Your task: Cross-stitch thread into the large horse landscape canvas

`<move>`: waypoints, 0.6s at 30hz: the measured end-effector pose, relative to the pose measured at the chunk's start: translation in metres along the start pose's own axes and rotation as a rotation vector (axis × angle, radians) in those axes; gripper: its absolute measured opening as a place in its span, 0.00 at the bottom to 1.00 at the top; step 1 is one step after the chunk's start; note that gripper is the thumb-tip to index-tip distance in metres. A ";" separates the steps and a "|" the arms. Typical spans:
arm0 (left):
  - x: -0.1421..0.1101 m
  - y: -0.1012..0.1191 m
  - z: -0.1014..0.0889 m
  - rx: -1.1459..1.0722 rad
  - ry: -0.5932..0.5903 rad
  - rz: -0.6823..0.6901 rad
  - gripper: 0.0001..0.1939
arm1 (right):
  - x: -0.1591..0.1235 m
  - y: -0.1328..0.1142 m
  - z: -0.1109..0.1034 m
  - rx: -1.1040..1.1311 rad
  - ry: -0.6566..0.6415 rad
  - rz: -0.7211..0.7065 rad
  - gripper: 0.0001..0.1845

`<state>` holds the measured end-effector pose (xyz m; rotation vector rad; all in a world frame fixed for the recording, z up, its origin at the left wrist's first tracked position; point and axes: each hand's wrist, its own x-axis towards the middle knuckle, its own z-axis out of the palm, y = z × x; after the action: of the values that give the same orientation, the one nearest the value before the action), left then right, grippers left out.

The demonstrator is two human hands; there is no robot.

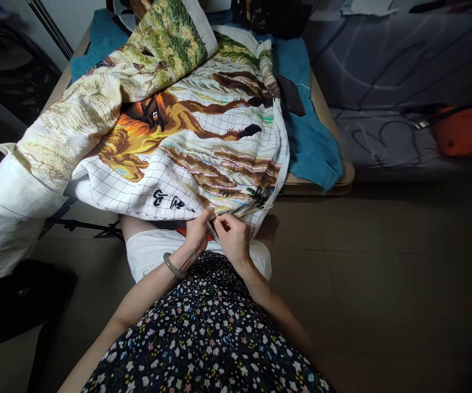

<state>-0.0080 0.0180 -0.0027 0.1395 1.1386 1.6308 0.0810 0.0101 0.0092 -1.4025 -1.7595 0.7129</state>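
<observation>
A large cross-stitch cloth [219,117] with a printed grid spreads over the low table and my lap, partly stitched with a horse in orange and brown. At its near edge my left hand [197,232] is closed on the cloth, thumb on top, fingers underneath. Close beside it, my right hand [236,237] is pinched at the same edge; what lies between its fingertips is too small to make out. Black stitched characters [177,202] show just left of my hands. A pale loop of thread [267,206] lies at the right edge.
The cloth's rolled part [76,114] hangs off to the left. Under the cloth is a blue cover [315,144] on the table, with a dark flat item [291,95] on it. A grey patterned sofa [383,136] on the right holds an orange bag [467,131].
</observation>
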 end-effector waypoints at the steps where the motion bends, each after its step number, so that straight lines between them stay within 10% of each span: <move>1: 0.000 0.001 0.001 0.001 0.001 -0.001 0.09 | 0.000 0.000 0.000 -0.005 0.002 -0.007 0.10; 18: -0.006 0.001 -0.011 -0.066 -0.181 -0.086 0.15 | 0.031 -0.015 -0.020 0.317 -0.166 0.221 0.06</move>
<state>-0.0127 0.0065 -0.0050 0.1893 0.9390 1.5449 0.0859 0.0357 0.0394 -1.3587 -1.5413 1.2014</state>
